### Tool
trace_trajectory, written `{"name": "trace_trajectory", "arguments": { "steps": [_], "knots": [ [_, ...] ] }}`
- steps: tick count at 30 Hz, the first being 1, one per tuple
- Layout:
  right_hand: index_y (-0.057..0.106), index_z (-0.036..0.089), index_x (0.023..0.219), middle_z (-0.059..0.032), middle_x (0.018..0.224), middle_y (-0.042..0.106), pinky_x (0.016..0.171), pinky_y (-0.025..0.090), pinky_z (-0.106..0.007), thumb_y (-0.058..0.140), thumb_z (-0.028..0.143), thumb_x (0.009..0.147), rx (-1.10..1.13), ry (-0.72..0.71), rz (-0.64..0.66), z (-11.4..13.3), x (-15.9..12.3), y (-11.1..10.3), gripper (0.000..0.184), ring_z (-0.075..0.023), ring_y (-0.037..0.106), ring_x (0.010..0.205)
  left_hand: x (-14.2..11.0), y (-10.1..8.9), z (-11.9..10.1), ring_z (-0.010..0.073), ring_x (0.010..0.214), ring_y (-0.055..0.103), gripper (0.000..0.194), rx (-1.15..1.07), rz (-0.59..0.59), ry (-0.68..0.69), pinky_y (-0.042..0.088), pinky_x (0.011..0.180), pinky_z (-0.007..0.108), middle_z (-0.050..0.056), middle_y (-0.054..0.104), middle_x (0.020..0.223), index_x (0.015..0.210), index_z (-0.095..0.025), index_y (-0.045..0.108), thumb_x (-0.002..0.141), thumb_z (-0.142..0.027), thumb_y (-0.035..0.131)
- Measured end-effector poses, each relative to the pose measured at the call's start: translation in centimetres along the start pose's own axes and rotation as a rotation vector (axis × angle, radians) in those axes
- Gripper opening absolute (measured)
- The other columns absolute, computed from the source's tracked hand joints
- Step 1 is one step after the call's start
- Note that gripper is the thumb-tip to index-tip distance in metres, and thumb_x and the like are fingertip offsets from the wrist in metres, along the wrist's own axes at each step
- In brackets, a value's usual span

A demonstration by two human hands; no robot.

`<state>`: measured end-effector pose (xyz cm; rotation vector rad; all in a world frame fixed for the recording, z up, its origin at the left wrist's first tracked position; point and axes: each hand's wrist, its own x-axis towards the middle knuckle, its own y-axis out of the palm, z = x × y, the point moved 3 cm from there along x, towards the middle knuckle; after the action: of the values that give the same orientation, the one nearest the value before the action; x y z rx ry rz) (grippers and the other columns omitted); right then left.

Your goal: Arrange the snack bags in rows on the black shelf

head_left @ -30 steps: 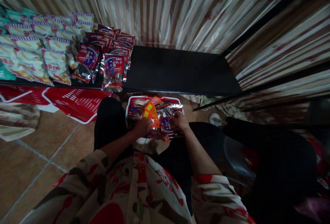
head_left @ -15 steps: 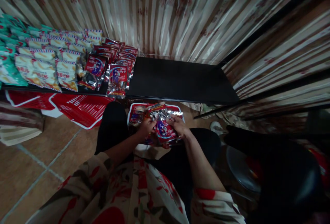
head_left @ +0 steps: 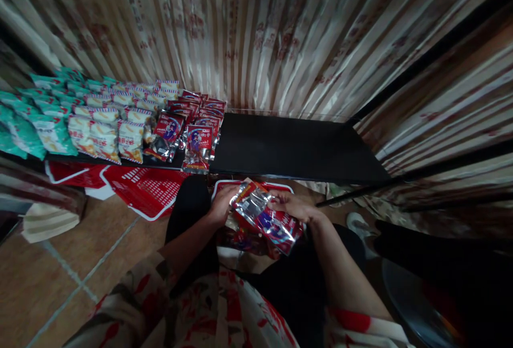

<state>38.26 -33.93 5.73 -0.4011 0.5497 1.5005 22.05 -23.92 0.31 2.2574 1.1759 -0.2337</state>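
In the head view a red and silver snack packet (head_left: 276, 225) lies slanted between my hands, above the basket in front of my knees. My right hand (head_left: 296, 208) grips its upper right edge, with the fingers over the front. My left hand (head_left: 223, 206) is closed at the packet's upper left end, its fingertips partly hidden. Below, more red packets (head_left: 244, 241) fill the red basket with a white rim (head_left: 218, 183). On the black shelf (head_left: 288, 145), matching red packets (head_left: 199, 147) stand upright in rows.
White chip bags (head_left: 130, 137) and green bags (head_left: 52, 131) stand in rows along the shelf's left part. Another red basket (head_left: 146, 190) rests on the tiled floor beneath. A striped curtain (head_left: 248, 43) hangs behind, and a dark stool-like shape (head_left: 449, 284) is at right.
My view has shifted, so the shelf appears lower and further right. The packet in my hands has turned, its silver end now at upper left, and my hands are further apart.
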Motion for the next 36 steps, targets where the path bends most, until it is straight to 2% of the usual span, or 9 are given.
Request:
{"name": "trace_trajectory", "arguments": {
  "steps": [3, 6, 13, 20, 24, 27, 31, 33, 36],
  "knots": [
    [0.057, 0.018, 0.083, 0.0028, 0.069, 0.063, 0.06, 0.045, -0.026, 0.079, 0.043, 0.055, -0.094, 0.069, 0.128, 1.8, 0.2, 0.0, 0.043, -0.0113, 0.057, 0.057, -1.0, -0.5, -1.4, 0.0209, 0.076, 0.064, 0.033, 0.012, 0.119, -0.023, 0.048, 0.072, 0.033, 0.007, 0.07, 0.084, 0.088, -0.016, 0.068, 0.068, -0.043, 0.07],
    [0.057, 0.018, 0.077, 0.0027, 0.068, 0.061, 0.061, 0.042, -0.024, 0.078, 0.044, 0.056, -0.225, 0.096, 0.243, 3.6, 0.9, 0.4, 0.04, -0.0105, 0.054, 0.058, -2.0, -0.8, -2.2, 0.0195, 0.077, 0.064, 0.043, -0.011, 0.318, -0.094, 0.046, 0.077, 0.032, 0.007, 0.069, 0.086, 0.098, -0.014, 0.067, 0.067, -0.044, 0.072],
    [0.058, 0.015, 0.068, 0.0042, 0.063, 0.054, 0.058, 0.036, -0.022, 0.077, 0.048, 0.053, -0.61, 0.005, 0.396, 7.8, 3.5, 2.8, 0.04, -0.0092, 0.046, 0.059, -3.4, -2.3, -5.0, 0.0135, 0.068, 0.056, 0.039, 0.23, 0.416, -0.073, 0.04, 0.069, 0.025, 0.003, 0.065, 0.077, 0.087, -0.011, 0.068, 0.066, -0.044, 0.074],
    [0.062, 0.014, 0.074, 0.004, 0.063, 0.055, 0.055, 0.036, -0.021, 0.075, 0.045, 0.055, -0.88, -0.004, 0.442, 12.1, 5.3, 5.5, 0.038, -0.0087, 0.047, 0.058, -4.2, -4.3, -7.2, 0.0139, 0.073, 0.055, 0.037, 0.296, 0.557, -0.056, 0.038, 0.073, 0.025, 0.001, 0.065, 0.077, 0.086, -0.012, 0.069, 0.067, -0.043, 0.073],
    [0.065, 0.015, 0.084, 0.0018, 0.071, 0.062, 0.056, 0.039, -0.021, 0.074, 0.037, 0.058, -1.028, -0.028, 0.418, 14.9, 6.4, 7.0, 0.035, -0.0106, 0.053, 0.062, -4.4, -5.2, -8.0, 0.015, 0.072, 0.056, 0.037, 0.349, 0.507, -0.03, 0.039, 0.069, 0.025, 0.002, 0.066, 0.076, 0.086, -0.012, 0.069, 0.069, -0.045, 0.071],
    [0.064, 0.018, 0.102, -0.0019, 0.084, 0.067, 0.063, 0.044, -0.023, 0.069, 0.038, 0.066, -1.048, -0.165, 0.282, 16.9, 7.0, 7.3, 0.041, -0.0143, 0.06, 0.072, -4.3, -6.0, -8.5, 0.0168, 0.075, 0.059, 0.039, 0.266, 0.378, 0.031, 0.041, 0.072, 0.027, 0.004, 0.067, 0.079, 0.089, -0.011, 0.068, 0.069, -0.044, 0.071],
    [0.053, 0.025, 0.124, -0.0071, 0.115, 0.062, 0.082, 0.046, -0.034, 0.069, 0.044, 0.067, -1.037, -0.503, -0.216, 18.4, 7.7, 6.0, 0.062, -0.0219, 0.06, 0.095, -3.9, -7.0, -9.2, 0.0203, 0.079, 0.063, 0.042, 0.09, 0.267, 0.069, 0.044, 0.077, 0.031, 0.006, 0.069, 0.085, 0.098, -0.012, 0.066, 0.07, -0.042, 0.071],
    [0.044, 0.025, 0.133, -0.0087, 0.124, 0.057, 0.088, 0.045, -0.038, 0.07, 0.047, 0.065, -0.883, -0.582, -0.42, 17.9, 8.2, 5.3, 0.075, -0.0243, 0.058, 0.103, -3.4, -7.5, -9.7, 0.0212, 0.078, 0.065, 0.043, 0.017, 0.204, 0.08, 0.046, 0.077, 0.032, 0.006, 0.07, 0.086, 0.102, -0.013, 0.065, 0.07, -0.041, 0.072],
    [0.029, 0.023, 0.141, -0.0092, 0.117, 0.061, 0.086, 0.047, -0.038, 0.069, 0.05, 0.066, -0.472, -0.529, -0.559, 15.7, 9.3, 4.6, 0.09, -0.0231, 0.06, 0.099, -2.2, -8.4, -10.1, 0.0213, 0.078, 0.066, 0.044, -0.065, 0.116, 0.116, 0.047, 0.077, 0.032, 0.006, 0.07, 0.086, 0.104, -0.014, 0.064, 0.069, -0.039, 0.072]
  ]
}}
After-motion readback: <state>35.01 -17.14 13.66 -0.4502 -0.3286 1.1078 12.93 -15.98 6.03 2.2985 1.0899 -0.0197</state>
